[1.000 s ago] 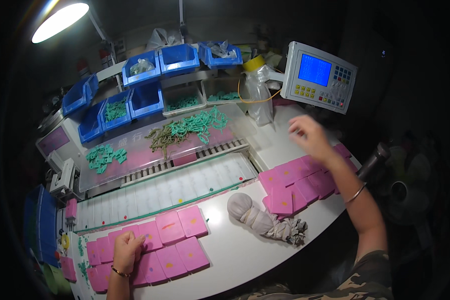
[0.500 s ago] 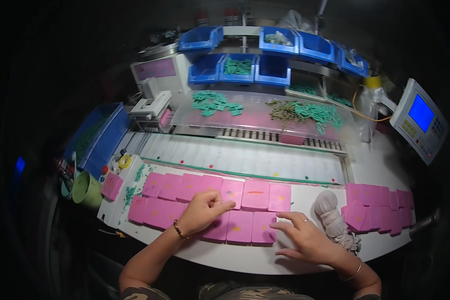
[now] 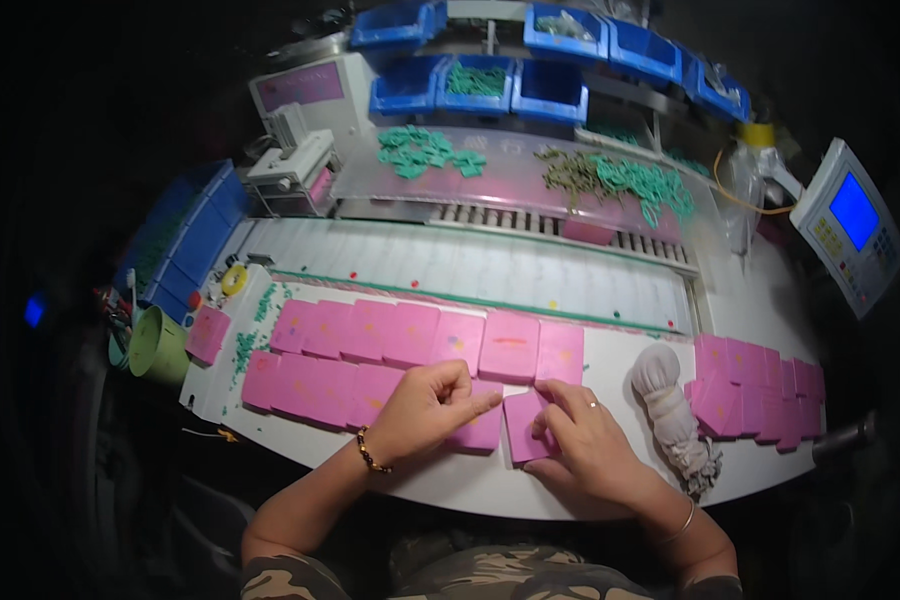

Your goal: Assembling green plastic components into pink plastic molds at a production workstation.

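Observation:
My right hand grips a pink rectangular block at the right end of the near row, with fingers over its far and right edges and the thumb at its near side. The block sits slightly askew, a narrow gap apart from its neighbour. My left hand is closed over the near row, fingers curled and thumb pointing right; what it may hold is hidden. Behind both hands lies a far row of similar pink blocks, several bearing small coloured marks.
A greyish cloth bundle lies right of my hand, with more pink blocks beyond it. Small green pieces are scattered at left near a green cup. Blue bins and a tilted control panel stand behind.
My right hand has closed on the end block of the near row and turned it slightly away from its neighbour. My left hand has shifted a little right, still closed. The view has tilted downward.

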Demonstrator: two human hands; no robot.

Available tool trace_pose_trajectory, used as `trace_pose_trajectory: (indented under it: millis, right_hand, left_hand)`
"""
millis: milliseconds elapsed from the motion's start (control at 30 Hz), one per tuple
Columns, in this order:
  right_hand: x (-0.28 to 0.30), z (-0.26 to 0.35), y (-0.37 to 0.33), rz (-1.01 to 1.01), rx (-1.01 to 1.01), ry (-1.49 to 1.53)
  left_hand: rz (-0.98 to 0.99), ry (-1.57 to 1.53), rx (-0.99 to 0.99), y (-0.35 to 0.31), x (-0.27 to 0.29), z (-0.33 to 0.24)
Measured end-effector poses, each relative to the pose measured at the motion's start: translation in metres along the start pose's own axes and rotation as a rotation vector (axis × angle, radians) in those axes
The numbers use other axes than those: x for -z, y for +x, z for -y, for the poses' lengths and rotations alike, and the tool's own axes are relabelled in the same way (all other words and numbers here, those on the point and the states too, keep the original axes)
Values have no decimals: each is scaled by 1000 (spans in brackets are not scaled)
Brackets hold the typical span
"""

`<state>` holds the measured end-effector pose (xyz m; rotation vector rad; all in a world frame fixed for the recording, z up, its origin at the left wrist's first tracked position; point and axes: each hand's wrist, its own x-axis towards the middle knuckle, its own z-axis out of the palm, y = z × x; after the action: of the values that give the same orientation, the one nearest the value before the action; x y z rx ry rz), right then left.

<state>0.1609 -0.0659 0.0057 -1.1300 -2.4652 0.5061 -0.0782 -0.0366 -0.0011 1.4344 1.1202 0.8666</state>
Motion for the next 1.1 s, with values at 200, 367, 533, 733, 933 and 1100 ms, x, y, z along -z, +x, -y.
trace_pose_trajectory:
  millis: [200,367,533,733,933,1100]
  right_hand:
    - [2,-15,-13,-2,-151,112]
    - [12,-20,-26,-294,-78,96]
    - [15,-6,-25,-432,53,326]
    - [14,-6,-26,-328,-26,587]
    - [9,1,-22,-236,-135,497]
    - [14,-3,-21,-212,-33,437]
  left_hand:
    - [-74,-127,-11,2,-16,-3]
    - [-59,-348,33,5,-36,1]
    - [477,-620,169,6,-55,-5]
    - [453,-503,84,6,-62,-12]
    - [220,204,-366,6,-72,-11]
    - [372,140,-408,11,-63,-11]
